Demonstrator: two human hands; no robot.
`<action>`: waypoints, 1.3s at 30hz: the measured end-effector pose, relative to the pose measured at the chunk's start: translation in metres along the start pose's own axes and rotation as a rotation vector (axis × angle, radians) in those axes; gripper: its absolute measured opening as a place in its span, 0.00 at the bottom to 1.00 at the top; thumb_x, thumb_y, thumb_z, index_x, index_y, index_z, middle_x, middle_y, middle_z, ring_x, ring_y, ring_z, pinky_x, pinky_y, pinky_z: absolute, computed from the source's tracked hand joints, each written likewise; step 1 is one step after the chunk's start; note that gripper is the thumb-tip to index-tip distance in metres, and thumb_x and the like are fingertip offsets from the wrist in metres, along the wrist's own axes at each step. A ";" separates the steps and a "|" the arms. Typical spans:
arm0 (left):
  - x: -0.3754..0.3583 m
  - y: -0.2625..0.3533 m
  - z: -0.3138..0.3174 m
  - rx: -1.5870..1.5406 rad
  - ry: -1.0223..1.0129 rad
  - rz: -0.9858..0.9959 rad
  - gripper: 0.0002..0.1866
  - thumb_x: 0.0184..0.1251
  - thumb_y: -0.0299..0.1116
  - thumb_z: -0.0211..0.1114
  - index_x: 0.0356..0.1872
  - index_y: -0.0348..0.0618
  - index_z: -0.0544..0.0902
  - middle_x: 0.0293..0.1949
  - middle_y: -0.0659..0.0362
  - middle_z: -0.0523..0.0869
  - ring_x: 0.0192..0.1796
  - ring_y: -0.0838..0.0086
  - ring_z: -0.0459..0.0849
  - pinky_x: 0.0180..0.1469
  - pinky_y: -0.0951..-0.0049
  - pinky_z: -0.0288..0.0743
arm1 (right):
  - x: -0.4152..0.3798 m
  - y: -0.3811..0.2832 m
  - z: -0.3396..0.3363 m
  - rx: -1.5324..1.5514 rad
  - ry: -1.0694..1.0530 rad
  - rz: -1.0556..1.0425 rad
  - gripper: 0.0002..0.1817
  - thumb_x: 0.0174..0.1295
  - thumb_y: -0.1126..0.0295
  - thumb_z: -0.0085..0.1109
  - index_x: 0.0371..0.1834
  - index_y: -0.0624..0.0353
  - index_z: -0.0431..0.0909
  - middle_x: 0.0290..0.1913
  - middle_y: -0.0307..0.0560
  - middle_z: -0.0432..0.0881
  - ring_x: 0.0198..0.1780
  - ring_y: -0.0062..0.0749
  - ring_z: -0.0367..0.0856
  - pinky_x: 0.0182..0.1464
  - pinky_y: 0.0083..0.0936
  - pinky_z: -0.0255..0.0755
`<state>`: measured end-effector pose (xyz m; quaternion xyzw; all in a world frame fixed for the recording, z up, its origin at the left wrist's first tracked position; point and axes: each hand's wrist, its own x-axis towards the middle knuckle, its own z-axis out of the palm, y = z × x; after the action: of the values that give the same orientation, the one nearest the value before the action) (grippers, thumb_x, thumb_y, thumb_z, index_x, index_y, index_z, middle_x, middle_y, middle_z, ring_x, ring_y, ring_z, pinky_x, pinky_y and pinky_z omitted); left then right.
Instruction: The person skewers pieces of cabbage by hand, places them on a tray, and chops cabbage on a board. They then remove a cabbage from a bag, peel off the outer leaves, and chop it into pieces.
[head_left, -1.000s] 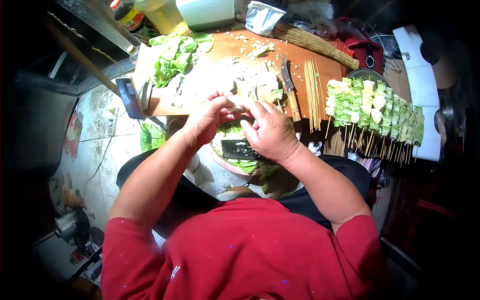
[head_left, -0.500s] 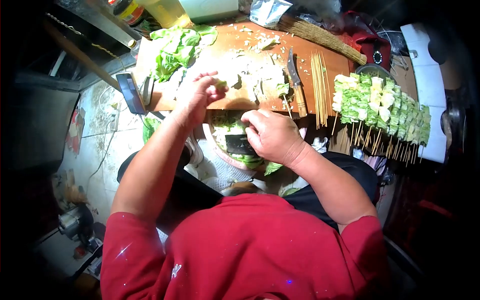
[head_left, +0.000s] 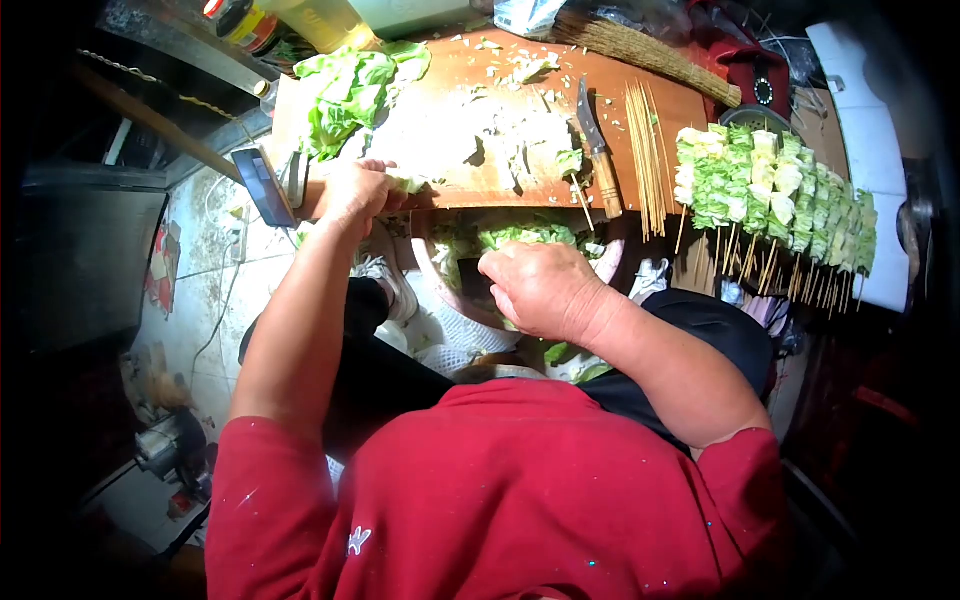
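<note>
My left hand [head_left: 362, 190] is at the near left edge of the wooden board [head_left: 480, 195], its fingers curled on a small piece of cabbage leaf [head_left: 410, 185]. Over the tub [head_left: 430, 265], my right hand [head_left: 548, 288] is closed round a cleaver; its dark blade [head_left: 482, 275] points left, and the handle is hidden in the fist. Green cabbage leaves [head_left: 545, 232] lie in the tub below the board's edge. Cut cabbage scraps [head_left: 500, 130] are scattered across the board, with a pile of larger cabbage leaves [head_left: 345, 95] at its far left.
A curved knife [head_left: 598, 150] and bare bamboo skewers [head_left: 650, 160] lie on the board's right side. Beyond them are several skewers of cabbage [head_left: 770, 190]. A phone [head_left: 262, 187] stands at the left edge. A straw broom [head_left: 640, 55] lies along the back.
My left hand has come down and left to the board's near edge, its fingers closing in. The right hand has shifted slightly downward with the cleaver, and more leaves show in the tub.
</note>
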<state>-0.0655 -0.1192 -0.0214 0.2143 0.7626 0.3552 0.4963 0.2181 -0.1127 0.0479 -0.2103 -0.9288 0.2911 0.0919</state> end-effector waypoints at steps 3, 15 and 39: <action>-0.007 0.000 0.008 0.018 -0.012 0.008 0.17 0.58 0.20 0.64 0.50 0.30 0.78 0.37 0.53 0.83 0.31 0.71 0.83 0.31 0.77 0.81 | -0.001 0.002 0.001 -0.016 -0.045 0.014 0.02 0.54 0.71 0.53 0.29 0.57 0.73 0.29 0.50 0.78 0.32 0.48 0.81 0.35 0.42 0.76; -0.022 0.025 0.027 0.342 0.119 0.024 0.16 0.56 0.23 0.67 0.47 0.31 0.80 0.32 0.55 0.85 0.28 0.76 0.82 0.31 0.78 0.76 | -0.003 0.000 -0.003 -0.039 -0.134 0.030 0.03 0.53 0.71 0.54 0.29 0.57 0.75 0.29 0.51 0.79 0.32 0.46 0.82 0.35 0.39 0.77; 0.003 0.007 0.017 0.378 -0.019 -0.060 0.15 0.57 0.30 0.69 0.42 0.31 0.80 0.33 0.54 0.85 0.29 0.73 0.81 0.32 0.75 0.77 | -0.001 0.015 -0.006 -0.104 -0.150 0.091 0.05 0.52 0.72 0.51 0.30 0.59 0.76 0.28 0.52 0.80 0.32 0.48 0.83 0.35 0.41 0.78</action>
<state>-0.0517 -0.1073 -0.0218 0.2844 0.8170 0.1885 0.4649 0.2262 -0.0986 0.0439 -0.2342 -0.9365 0.2611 -0.0024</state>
